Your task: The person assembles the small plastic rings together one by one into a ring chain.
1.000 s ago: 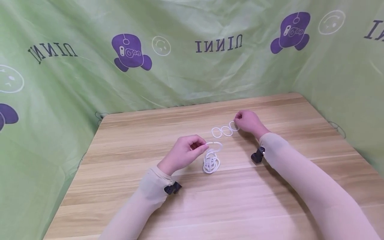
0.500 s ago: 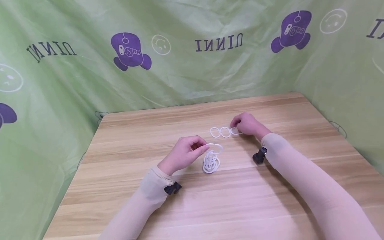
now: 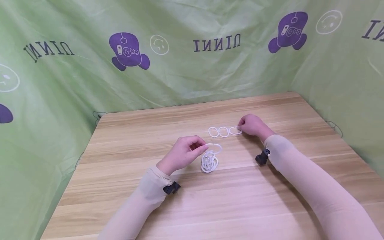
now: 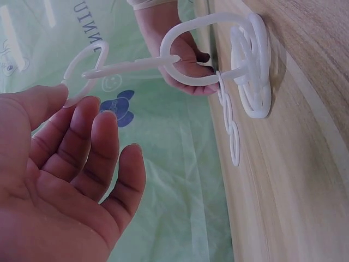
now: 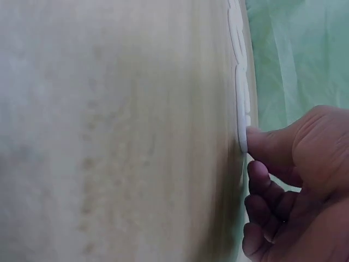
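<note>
In the head view my left hand (image 3: 181, 153) pinches a white plastic chain link (image 3: 221, 149) between thumb and fingertips, raised over the table. More links hang from it down to a heaped bundle (image 3: 209, 165) on the wood. The left wrist view shows this held link (image 4: 82, 53) joined to others, with the hand's remaining fingers loosely bent. Farther back, three joined links (image 3: 223, 137) lie in a flat row. My right hand (image 3: 255, 126) holds the right end of the last link, its thumb against the link (image 5: 240, 109) in the right wrist view; the index fingertip is hidden there.
A wooden table (image 3: 144, 133) lies under both hands. Green cloth (image 3: 186, 76) with purple prints hangs behind it and at both sides. A small black camera (image 3: 172, 188) sits at the left wrist, and another black camera (image 3: 262, 157) at the right.
My right hand has shifted from over the third link to its right end, and that link now lies flat in line with the others. The left hand holds its link nearly still.
</note>
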Tool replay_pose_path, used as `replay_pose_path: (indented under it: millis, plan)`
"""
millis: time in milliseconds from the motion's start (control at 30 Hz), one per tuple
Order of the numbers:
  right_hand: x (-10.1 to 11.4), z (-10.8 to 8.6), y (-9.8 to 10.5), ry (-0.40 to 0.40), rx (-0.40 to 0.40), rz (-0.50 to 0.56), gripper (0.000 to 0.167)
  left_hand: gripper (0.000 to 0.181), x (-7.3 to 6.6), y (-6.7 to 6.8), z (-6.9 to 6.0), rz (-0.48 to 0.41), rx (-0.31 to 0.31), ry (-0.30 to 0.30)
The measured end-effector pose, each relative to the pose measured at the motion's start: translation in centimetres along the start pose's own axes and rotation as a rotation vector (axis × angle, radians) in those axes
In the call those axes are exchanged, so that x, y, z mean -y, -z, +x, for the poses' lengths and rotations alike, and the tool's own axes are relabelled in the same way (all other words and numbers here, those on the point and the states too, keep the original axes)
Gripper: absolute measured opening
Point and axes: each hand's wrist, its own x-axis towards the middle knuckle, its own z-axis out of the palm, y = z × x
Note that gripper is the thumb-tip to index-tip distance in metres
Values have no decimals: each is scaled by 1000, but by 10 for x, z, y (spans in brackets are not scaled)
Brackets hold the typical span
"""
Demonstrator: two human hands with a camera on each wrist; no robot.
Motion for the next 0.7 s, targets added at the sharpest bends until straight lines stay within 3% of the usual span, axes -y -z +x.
replay_pose_path:
  millis: [133, 233, 500, 700]
  plan:
    - [5, -4, -3, 42, 12, -53, 17, 10, 1, 0, 0, 6, -2, 1]
    - [11, -11, -6, 58, 12, -21, 15, 10, 1, 0, 0, 4, -2, -2]
    - [41, -44, -5, 199, -58, 221, 9, 9, 2, 1, 0, 1, -9, -10]
    - [63, -75, 6, 326, -41, 379, 10, 10, 2, 1, 1, 16, -8, -4]
